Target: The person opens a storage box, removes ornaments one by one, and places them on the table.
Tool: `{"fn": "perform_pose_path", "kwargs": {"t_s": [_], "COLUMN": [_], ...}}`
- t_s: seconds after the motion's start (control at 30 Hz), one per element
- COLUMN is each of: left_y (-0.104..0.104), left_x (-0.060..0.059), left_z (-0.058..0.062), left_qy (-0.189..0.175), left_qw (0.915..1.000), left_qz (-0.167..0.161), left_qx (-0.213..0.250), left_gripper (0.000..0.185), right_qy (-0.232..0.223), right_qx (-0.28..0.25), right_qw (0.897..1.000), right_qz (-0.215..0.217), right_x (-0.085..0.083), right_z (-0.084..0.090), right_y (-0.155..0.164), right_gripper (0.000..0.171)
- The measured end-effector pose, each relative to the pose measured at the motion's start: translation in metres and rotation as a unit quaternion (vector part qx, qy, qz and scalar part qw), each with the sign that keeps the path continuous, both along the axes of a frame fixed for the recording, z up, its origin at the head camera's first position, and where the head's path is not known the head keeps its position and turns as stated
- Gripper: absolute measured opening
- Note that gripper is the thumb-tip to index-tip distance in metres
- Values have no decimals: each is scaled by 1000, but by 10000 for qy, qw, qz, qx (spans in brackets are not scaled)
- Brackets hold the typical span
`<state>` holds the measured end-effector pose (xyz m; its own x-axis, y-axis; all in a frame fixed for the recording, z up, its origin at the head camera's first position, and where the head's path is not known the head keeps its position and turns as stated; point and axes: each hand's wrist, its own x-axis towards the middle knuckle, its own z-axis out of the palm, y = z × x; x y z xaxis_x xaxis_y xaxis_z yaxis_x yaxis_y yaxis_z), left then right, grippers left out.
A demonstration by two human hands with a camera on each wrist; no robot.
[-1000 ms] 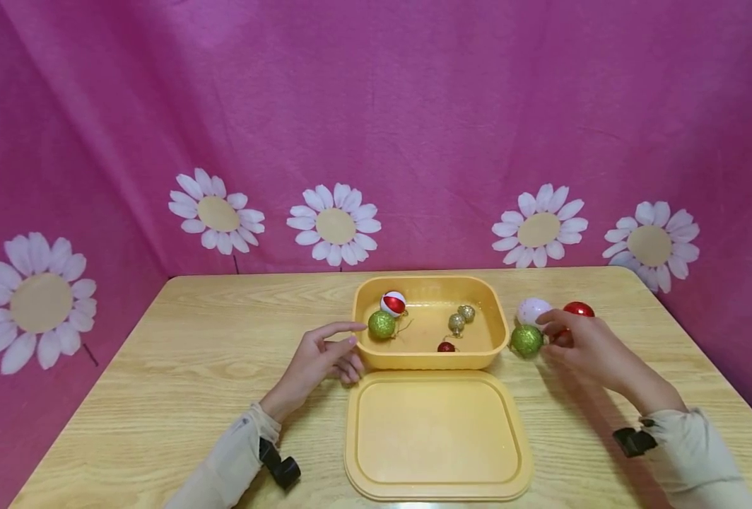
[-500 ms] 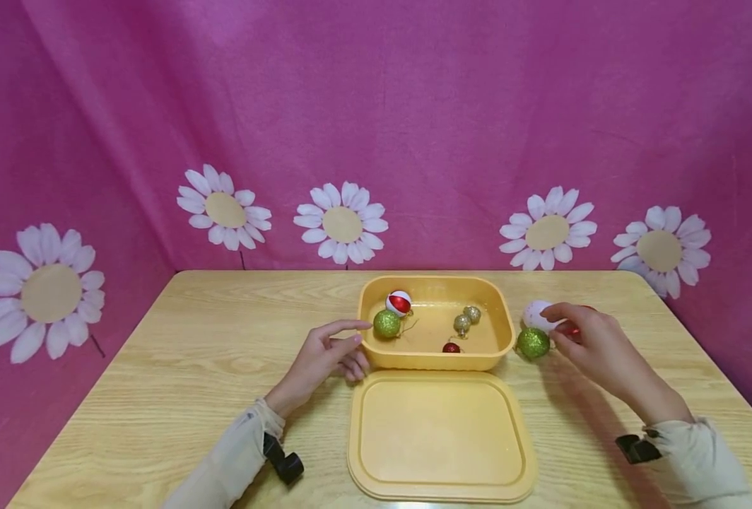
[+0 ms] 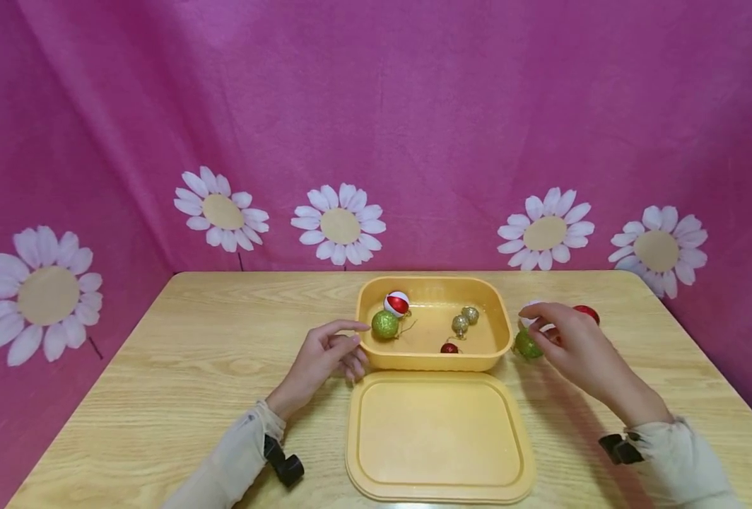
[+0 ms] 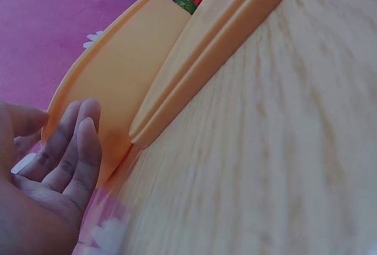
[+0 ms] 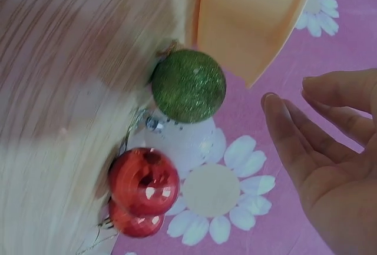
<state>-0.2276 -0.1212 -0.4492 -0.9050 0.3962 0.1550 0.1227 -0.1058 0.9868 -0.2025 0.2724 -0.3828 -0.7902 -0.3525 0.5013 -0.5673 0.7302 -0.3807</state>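
A yellow tub (image 3: 498,332) stands mid-table with its lid (image 3: 439,435) lying flat in front of it. Inside are a red-and-white ball (image 3: 396,304), a green glitter ball (image 3: 385,324), two small gold balls (image 3: 460,324) and a small red ball (image 3: 449,348). My left hand (image 3: 350,343) rests open against the tub's left wall (image 4: 118,72). My right hand (image 3: 538,329) hovers open over a green glitter ball (image 5: 188,86), a white ball (image 5: 182,143) and a red ball (image 5: 144,181) just right of the tub, holding nothing.
A second red ball (image 5: 132,222) lies behind the first. Pink cloth with white daisies (image 3: 341,225) hangs behind and beside the wooden table (image 3: 191,353). Bare wood lies to the left and at the front right.
My right hand has slid left, from over the red ball to over the green glitter ball, now covering most of the white ball. The left hand has stayed put.
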Motion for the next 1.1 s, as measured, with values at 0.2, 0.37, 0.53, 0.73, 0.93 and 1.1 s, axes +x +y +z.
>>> {"fn": "perform_pose_path", "kwargs": {"t_s": [0.2, 0.37, 0.53, 0.73, 0.93, 1.1], "left_y": [5, 7, 4, 7, 13, 12], "left_x": [2, 3, 1, 0, 3, 4], "left_z": [2, 3, 4, 11, 15, 17], "left_qy": [-122, -358, -723, -756, -667, -747], "left_qw": [9996, 9979, 9950, 9963, 9968, 9963], "left_qz": [264, 540, 641, 359, 441, 349], "left_qx": [18, 58, 248, 180, -37, -242], "left_gripper": [36, 41, 42, 46, 48, 49], "right_qy": [32, -10, -299, -576, -754, -975], "right_qx": [29, -35, -167, -177, -152, -100], "right_qw": [10000, 9995, 9980, 9963, 9934, 9907], "right_qz": [75, 329, 540, 617, 846, 943], "right_x": [-5, -12, -19, -27, -35, -38], "right_z": [1, 3, 6, 4, 0, -1], "right_y": [-15, -33, -51, -70, -91, -112], "right_gripper": [27, 28, 25, 23, 24, 27]}}
